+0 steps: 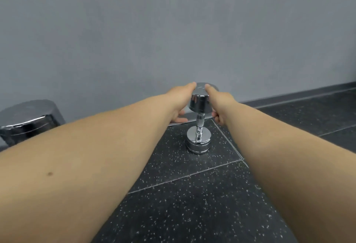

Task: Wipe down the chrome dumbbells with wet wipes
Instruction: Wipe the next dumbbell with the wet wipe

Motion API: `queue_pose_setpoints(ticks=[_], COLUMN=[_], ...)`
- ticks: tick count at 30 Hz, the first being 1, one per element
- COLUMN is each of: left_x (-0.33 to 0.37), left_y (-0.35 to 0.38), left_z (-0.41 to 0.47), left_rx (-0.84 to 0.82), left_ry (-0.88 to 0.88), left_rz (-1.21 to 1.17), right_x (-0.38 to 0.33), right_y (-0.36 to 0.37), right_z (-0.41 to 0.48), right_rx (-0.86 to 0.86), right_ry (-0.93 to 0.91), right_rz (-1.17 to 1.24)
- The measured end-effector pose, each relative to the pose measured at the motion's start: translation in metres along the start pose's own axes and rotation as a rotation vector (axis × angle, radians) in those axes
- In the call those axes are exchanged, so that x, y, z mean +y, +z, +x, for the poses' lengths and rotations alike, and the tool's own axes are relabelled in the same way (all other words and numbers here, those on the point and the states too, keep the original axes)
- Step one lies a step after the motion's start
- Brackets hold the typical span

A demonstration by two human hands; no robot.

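We see a small chrome dumbbell (200, 118), mirror-bright, standing on end on the speckled dark floor (192, 204). Our left hand (181, 104) and right hand (220, 106) clasp its upper head from either side, thumbs on top. We count two dumbbells: a larger dumbbell (28, 119) sits well to its left.

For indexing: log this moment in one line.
small dumbbell: upright on floor | left hand, right hand: grip its top | larger dumbbell: left edge

My bare arms reach straight ahead; left hand (180, 102) and right hand (221, 104) clasp the dumbbell (199, 102) by its upper head, thumbs on top.
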State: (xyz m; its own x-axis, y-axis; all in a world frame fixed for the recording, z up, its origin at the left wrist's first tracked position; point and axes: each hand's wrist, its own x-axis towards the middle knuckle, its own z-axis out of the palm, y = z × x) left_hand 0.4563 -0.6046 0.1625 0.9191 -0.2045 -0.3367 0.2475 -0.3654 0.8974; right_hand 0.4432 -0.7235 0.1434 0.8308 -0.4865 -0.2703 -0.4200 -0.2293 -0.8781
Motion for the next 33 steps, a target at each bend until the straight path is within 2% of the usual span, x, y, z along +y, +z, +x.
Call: queue_pose_setpoints(ticks=[3,8,13,16,19,23,29,33], left_x=[-0.01,-0.036,-0.046,-0.059,-0.076,-0.117,-0.171,-0.176], left_y=[0.016,0.031,0.027,0.02,0.014,0.002,-0.001,-0.016], left_z=[0.032,0.058,0.031,0.011,-0.002,-0.027,-0.111,-0.173], left_rx=[-0.045,-0.067,-0.072,-0.093,-0.082,-0.07,-0.1,-0.072], left_ry=[-0.042,0.025,0.036,0.008,0.022,0.035,-0.017,-0.048], left_rz=[-0.058,-0.334,-0.335,-0.42,-0.524,-0.559,-0.556,-0.541], right_x=[0.011,0.026,0.036,0.047,0.063,0.093,0.136,0.128], right_y=[0.012,0.012,0.009,0.017,0.033,0.059,0.058,0.046], right_z=[0.023,0.011,-0.02,-0.038,-0.057,-0.091,-0.161,-0.216], right_rx=[-0.029,-0.109,-0.173,-0.199,-0.167,-0.126,-0.201,-0.239], right_ry=[-0.02,-0.053,0.02,0.025,0.026,0.118,0.099,0.102], right_rz=[0.143,0.3,0.349,0.368,0.41,0.552,0.368,0.264])
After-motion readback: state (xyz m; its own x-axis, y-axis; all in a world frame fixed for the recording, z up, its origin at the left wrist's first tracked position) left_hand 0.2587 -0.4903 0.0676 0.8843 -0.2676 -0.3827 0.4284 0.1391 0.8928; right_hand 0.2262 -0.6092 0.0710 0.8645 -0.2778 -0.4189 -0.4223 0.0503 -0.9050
